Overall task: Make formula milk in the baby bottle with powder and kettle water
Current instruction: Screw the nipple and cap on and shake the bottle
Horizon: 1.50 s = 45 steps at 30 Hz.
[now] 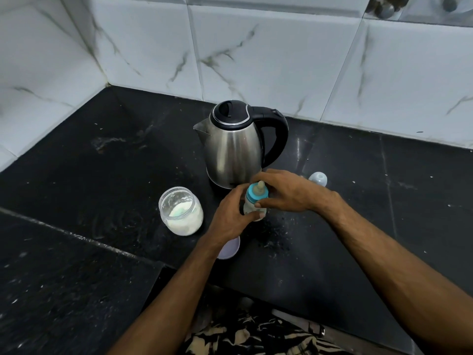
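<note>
Together, left hand (231,216) fingers clamped round baby bottle (254,201) body, right hand (284,190) fingers gripping its blue collar

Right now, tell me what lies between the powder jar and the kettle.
Nothing: in the head view, only bare black counter separates the powder jar from the kettle.

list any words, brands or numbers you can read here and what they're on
None can be read.
Kettle: no brand or marking visible on the steel side.
Baby bottle: mostly covered by the hands; any scale is too blurred to tell.
Powder jar: no label visible.
</note>
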Motion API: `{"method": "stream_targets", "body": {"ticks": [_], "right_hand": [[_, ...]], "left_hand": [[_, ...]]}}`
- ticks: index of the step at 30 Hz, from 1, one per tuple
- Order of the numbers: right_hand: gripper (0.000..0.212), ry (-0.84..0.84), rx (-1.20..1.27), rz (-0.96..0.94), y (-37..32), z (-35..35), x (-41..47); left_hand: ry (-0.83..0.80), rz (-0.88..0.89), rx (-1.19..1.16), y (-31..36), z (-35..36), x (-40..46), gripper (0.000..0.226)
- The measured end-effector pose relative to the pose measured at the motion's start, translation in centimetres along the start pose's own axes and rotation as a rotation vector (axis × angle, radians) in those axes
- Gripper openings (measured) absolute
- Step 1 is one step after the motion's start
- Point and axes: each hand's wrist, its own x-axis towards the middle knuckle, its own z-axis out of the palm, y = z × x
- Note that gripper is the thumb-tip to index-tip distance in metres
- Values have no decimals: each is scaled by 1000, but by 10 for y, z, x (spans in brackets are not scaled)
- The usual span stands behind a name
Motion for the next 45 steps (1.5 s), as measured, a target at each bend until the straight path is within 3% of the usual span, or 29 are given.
{"method": "stream_targets", "body": {"ticks": [6,10,24,31,36,40,45], "right_hand": [[49,-74,-28,-31,-1,-12,2],[44,32,24,-106,-5,-29,1],[42,-3,-149,-29,-1,-11,13],[73,16,-152,-19,4,-7,7],[45,-20,-56,-58,3,-11,8],[45,49,-40,-61,3,-17,8],[47,13,-85,-30,0,-13,12]], "left_hand": [[21,-21,-35,-4,8,1,61],[20,-1,-19,-6,8,3,61],[18,-14,-33,-11,9,2,67],[30,-3,-21,-11,10,3,68],[23,-8,-48,-14,10,3,67],[27,-4,-44,-14,10,3,64],[23,-7,-39,-15,11,3,65]]}}
